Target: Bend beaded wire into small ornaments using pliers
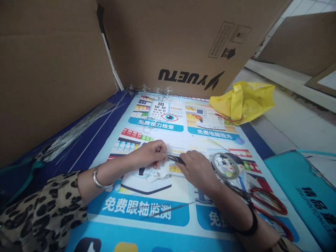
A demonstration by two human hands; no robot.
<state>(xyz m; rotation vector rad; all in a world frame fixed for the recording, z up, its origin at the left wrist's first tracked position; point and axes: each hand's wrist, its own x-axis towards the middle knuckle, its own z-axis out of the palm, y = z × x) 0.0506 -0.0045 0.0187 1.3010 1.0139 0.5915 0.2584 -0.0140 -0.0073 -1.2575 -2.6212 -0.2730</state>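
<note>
Near the middle of the printed sheet, my left hand (153,153) is closed in a pinch on a thin wire whose end is too small to make out. Just below the fingertips lies a wire strand with small clear and bluish beads (161,176), seemingly part of the same piece. My right hand (199,171) grips a pair of pliers (176,159), and their jaws meet the wire at my left fingertips. Right of that hand, a round clear dish (226,166) sits partly behind the wrist. Red-handled scissors (270,201) lie beside my right forearm.
Cardboard walls (157,42) stand behind and to the left. Bundled silver wires (73,127) lie at left, and wire pieces (152,90) line the back edge. A yellow bag (246,101) rests at back right, a teal bag (294,178) at right. Dark thin rods (168,209) lie in front.
</note>
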